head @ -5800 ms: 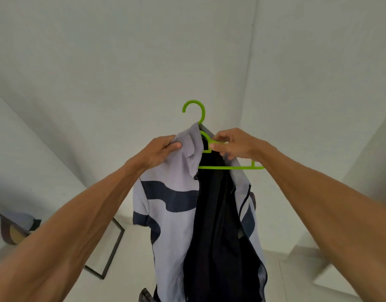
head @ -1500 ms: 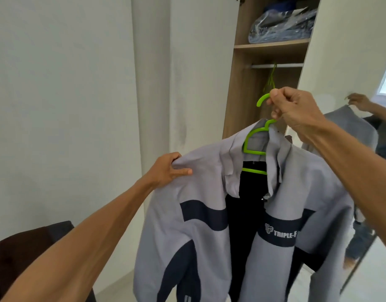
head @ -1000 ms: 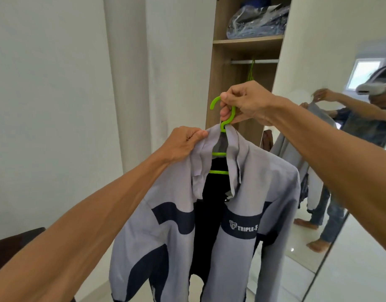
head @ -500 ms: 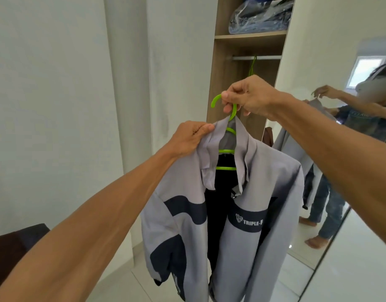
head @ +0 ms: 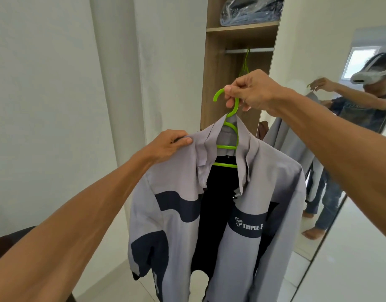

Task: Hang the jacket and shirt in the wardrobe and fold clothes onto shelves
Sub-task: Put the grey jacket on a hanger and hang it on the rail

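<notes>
Head view: a grey jacket (head: 176,182) with dark navy bands and a black lining is held up in the air on a green hanger (head: 228,147), in front of the open wardrobe (head: 218,73) and not yet on its rail (head: 257,50). The hanger's hook is pinched by the right hand (head: 253,92): the fingers (head: 230,103) are curled round the right side of the hook's curve, and the hook's open tip is left free to the left of the knuckles. The jacket's shoulder is gripped by the left hand (head: 166,144), the cloth being pinched between the thumb and the curled fingers just beside the collar. The front is seen hanging open, so that two bars of the hanger are shown between the collar flaps. A white logo reading "TRIPLE-F" is printed on a navy band across the chest. Behind the right hand, a spare hanger (head: 244,64) of the same green is hung on the rail. Above the rail a wooden shelf (head: 242,29) is fitted, and a bundle (head: 251,9) wrapped in clear plastic is laid on it. To the right a mirrored panel (head: 351,171) is seen, in which the person and the jacket are reflected. A white wall (head: 46,105) is seen on the left, and pale floor (head: 340,269) tiles below.
</notes>
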